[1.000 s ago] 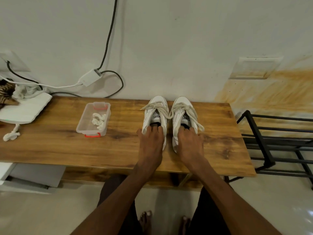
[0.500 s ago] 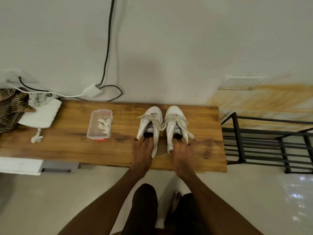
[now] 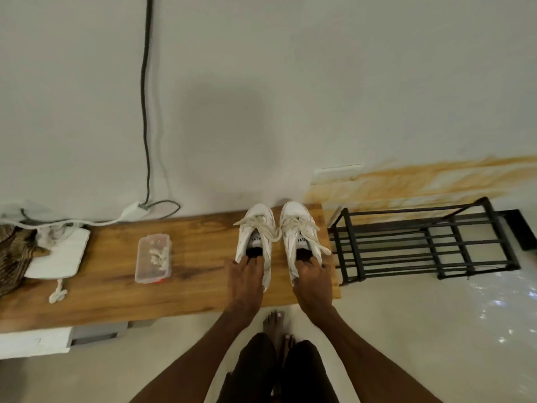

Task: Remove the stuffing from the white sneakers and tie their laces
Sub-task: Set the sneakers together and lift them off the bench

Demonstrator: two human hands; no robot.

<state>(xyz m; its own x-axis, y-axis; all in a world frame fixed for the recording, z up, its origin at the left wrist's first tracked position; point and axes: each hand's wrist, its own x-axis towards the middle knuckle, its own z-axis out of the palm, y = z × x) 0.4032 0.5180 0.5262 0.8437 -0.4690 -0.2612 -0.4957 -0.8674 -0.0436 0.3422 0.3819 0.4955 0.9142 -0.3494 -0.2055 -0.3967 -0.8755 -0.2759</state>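
Two white sneakers stand side by side, toes toward the wall, at the right end of a wooden bench [image 3: 189,289]. The left sneaker [image 3: 257,228] and the right sneaker [image 3: 297,225] both have tied cream laces. My left hand [image 3: 245,276] grips the heel of the left sneaker, fingers hooked into its dark opening. My right hand [image 3: 312,279] grips the heel of the right sneaker the same way. No stuffing shows inside either opening.
A clear plastic box [image 3: 153,258] holding white crumpled pieces sits mid-bench. A white pad [image 3: 58,257], a knotted white scrap [image 3: 58,293] and striped cloth [image 3: 11,257] lie at the left end. A black metal rack [image 3: 424,242] stands right of the bench. Cables run down the wall.
The view has pulled back and up, showing the floor and my feet. Both hands still hold the sneakers' heels, and the pair now stands nearer the bench's right end.
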